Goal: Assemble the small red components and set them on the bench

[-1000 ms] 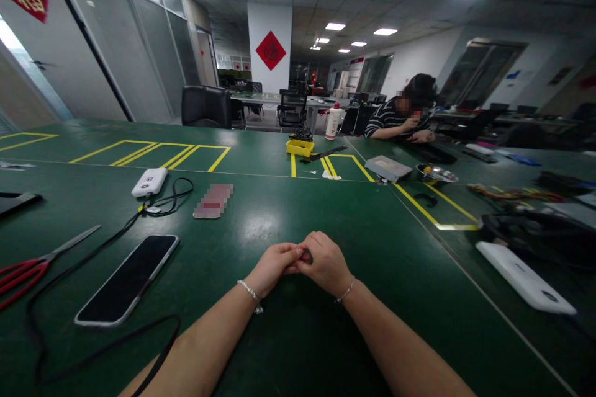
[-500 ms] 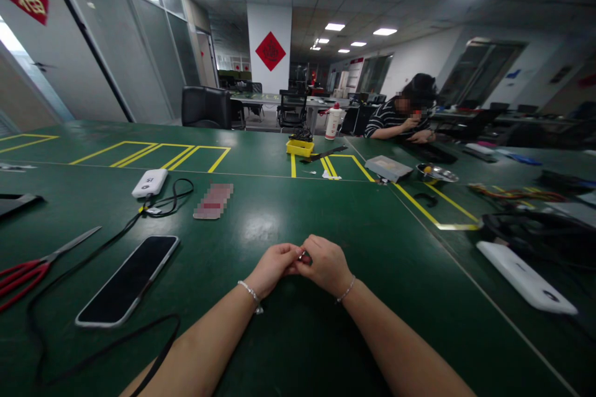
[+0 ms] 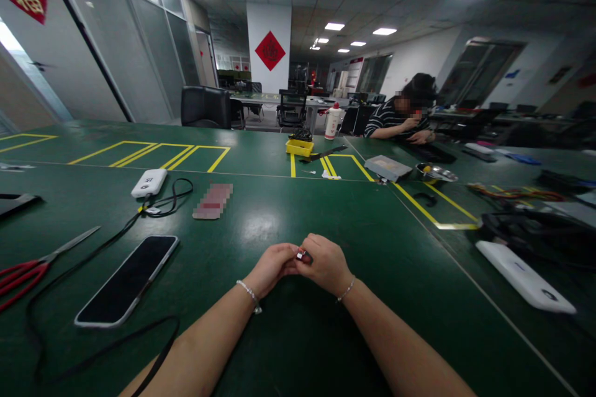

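Observation:
My left hand (image 3: pixel 274 267) and my right hand (image 3: pixel 325 262) meet over the green table (image 3: pixel 223 279), fingers bent together. Between their fingertips is a small dark object with a shiny, whitish end (image 3: pixel 303 255); most of it is covered by the fingers, so its kind cannot be made out. Both hands are closed on it, the right hand's fingers curled over its right side and the left thumb and fingers at its left. A thin bracelet circles each wrist.
Left of my arms lie a phone (image 3: pixel 128 282), red-handled scissors (image 3: pixel 44 267), a white power bank (image 3: pixel 149 183) and a black cable (image 3: pixel 107 242). Another white device (image 3: pixel 526 276) rests at right. Farther off are a yellow tray (image 3: pixel 299 147), a metal bowl (image 3: pixel 437 172) and a seated person (image 3: pixel 400 115).
The small object has turned between my fingers, and more of its dark body and shiny end shows. Both hands stay in nearly the same place.

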Available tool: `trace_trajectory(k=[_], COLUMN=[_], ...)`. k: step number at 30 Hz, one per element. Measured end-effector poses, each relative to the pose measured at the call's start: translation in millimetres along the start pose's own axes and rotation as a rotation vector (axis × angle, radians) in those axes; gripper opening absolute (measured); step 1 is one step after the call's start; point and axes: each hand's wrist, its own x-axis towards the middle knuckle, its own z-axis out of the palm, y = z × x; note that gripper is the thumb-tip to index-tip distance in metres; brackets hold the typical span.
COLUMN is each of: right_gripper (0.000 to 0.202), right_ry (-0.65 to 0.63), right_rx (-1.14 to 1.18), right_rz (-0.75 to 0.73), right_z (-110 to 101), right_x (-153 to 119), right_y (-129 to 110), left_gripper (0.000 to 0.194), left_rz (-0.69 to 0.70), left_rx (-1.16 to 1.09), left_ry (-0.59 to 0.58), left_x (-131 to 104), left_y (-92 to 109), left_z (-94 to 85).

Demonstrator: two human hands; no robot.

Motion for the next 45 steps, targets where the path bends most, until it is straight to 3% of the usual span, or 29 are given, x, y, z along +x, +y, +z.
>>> trace_trajectory(k=[9,24,32,35,39,45], right_gripper=[0.011,0.026,0.009,0.014,0.020,0.009], right_ry=[0.024,0.071,0.083,0.075,0.068,0.104], right_rx=[0.033,0.425,0.273,0.245,0.206,0.144], right_rz=[0.013,0.053,-0.010,-0.026,-0.018,-0.002], right_z=[2.8,-2.7,-0.8,-1.9,-2.5,-3.2], right_x=[-0.8,1.8,0.0,-0.4,0.1,1.3], right_y=[1.4,0.3,-5.3,-3.1,-2.2,-4.7], left_gripper=[0.018,0.024,0.014,0.014,0.015,0.020], left_rz=[0.001,-0.091,-0.031,-0.023,0.015,0.056], left_rx=[0.036,-0.270,-0.199,-0.202,-0.140,-0.041], left_ry=[0.003,-0.203,-0.152,-0.122,-0.024,0.078], left_x=[1.2,-3.7,-0.2,-0.4,0.0,-0.7], left_y=[-1.8,4.2,-2.9,-1.3,0.0,0.9], left_z=[-1.0,-7.3,-6.5,-4.8,-2.8,3.8])
